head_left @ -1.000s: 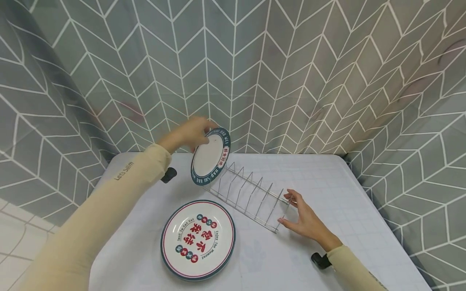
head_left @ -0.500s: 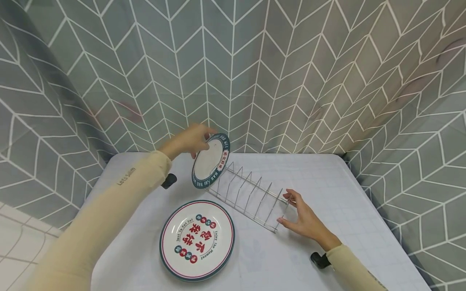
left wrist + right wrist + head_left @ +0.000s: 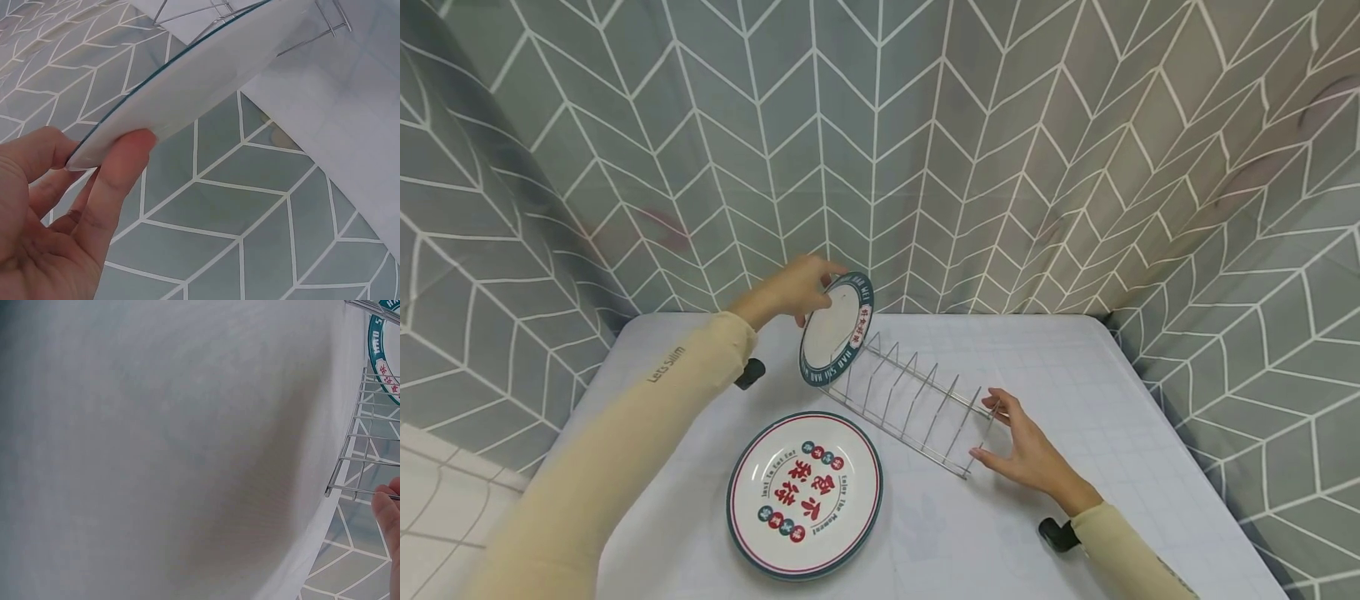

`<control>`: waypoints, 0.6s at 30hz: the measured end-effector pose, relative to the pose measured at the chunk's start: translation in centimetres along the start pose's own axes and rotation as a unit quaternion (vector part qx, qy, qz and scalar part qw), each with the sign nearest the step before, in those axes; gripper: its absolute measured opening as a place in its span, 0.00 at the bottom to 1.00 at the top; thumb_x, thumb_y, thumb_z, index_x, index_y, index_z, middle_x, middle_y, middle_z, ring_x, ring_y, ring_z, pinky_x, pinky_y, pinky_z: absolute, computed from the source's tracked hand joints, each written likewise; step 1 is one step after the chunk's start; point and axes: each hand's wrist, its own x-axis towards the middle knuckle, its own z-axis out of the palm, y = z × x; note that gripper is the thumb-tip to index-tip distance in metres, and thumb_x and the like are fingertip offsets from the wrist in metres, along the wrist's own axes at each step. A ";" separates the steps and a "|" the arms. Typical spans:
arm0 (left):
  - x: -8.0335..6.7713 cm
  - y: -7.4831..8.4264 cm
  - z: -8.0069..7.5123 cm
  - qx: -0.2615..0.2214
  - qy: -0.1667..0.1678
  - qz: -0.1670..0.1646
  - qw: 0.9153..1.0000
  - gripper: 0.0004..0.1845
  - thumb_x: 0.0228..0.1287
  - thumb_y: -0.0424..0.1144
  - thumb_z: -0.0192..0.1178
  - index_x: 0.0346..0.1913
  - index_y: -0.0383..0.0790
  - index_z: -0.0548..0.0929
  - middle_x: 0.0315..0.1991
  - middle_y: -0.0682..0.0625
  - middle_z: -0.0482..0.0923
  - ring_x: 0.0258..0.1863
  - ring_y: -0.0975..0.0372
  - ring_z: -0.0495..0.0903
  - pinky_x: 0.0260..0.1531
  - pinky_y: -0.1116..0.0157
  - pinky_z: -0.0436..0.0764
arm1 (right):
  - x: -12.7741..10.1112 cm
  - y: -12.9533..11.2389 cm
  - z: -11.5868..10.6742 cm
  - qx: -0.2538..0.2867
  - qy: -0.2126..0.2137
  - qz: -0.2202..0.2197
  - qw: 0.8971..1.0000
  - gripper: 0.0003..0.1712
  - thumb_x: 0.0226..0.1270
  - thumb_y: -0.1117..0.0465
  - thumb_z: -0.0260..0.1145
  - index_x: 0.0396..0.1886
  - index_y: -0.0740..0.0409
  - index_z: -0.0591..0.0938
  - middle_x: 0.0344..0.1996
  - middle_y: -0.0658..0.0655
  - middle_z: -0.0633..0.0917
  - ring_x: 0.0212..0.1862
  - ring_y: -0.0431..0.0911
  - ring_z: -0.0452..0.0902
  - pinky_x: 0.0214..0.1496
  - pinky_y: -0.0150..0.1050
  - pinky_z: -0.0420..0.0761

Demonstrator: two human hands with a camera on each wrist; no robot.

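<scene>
My left hand (image 3: 793, 287) pinches the upper rim of a white plate (image 3: 833, 329) with a teal lettered border. The plate is tilted on edge at the left end of a wire dish rack (image 3: 895, 433); whether its lower rim sits between the wires is unclear. In the left wrist view, thumb and fingers lie on opposite faces of the plate (image 3: 181, 94). At the rack's right end, my right hand (image 3: 1033, 450) holds the end wire, thumb in front and fingers behind. Only its fingertips (image 3: 386, 503) show in the right wrist view.
A larger white plate (image 3: 805, 496) with red characters and a teal rim lies flat in front of the rack; others may be beneath it. A white cloth covers the table (image 3: 1037, 354). A grey patterned curtain (image 3: 917, 167) hangs behind and at both sides.
The plate in my left hand has come down slightly toward the rack's left end, then shifted a little to the right. My right hand stays at the rack's right end.
</scene>
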 end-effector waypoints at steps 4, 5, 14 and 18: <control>-0.1 -0.2 -0.1 0.002 0.001 0.002 1.000 0.35 0.59 0.25 0.53 0.72 0.37 0.65 0.60 0.31 0.72 0.16 0.56 0.80 0.19 0.61 0.84 | 0.0 0.0 0.0 0.000 -0.001 0.004 1.000 0.56 0.51 0.56 0.79 0.72 0.65 0.55 0.62 0.63 0.74 0.64 0.54 0.71 0.65 0.48 0.73; 0.0 -0.2 -0.1 0.003 0.002 0.003 1.000 0.35 0.59 0.25 0.53 0.72 0.37 0.65 0.60 0.31 0.72 0.16 0.56 0.81 0.19 0.62 0.84 | 0.0 -0.1 0.0 0.001 -0.002 0.005 1.000 0.56 0.51 0.56 0.79 0.72 0.65 0.55 0.62 0.63 0.74 0.64 0.54 0.71 0.65 0.48 0.73; -0.1 -0.5 -0.1 0.009 0.005 0.010 1.000 0.33 0.62 0.28 0.54 0.72 0.37 0.65 0.58 0.31 0.74 0.17 0.56 0.82 0.20 0.62 0.84 | 0.1 -0.2 0.0 0.000 0.000 0.003 1.000 0.56 0.51 0.56 0.79 0.72 0.65 0.55 0.61 0.64 0.74 0.63 0.54 0.72 0.65 0.48 0.73; -0.3 -0.5 -0.2 0.015 0.010 0.012 1.000 0.31 0.64 0.31 0.57 0.71 0.37 0.66 0.57 0.32 0.75 0.17 0.57 0.81 0.21 0.63 0.84 | 0.1 -0.2 -0.1 0.001 -0.002 0.005 1.000 0.56 0.51 0.56 0.78 0.72 0.65 0.55 0.61 0.64 0.74 0.64 0.54 0.71 0.65 0.47 0.73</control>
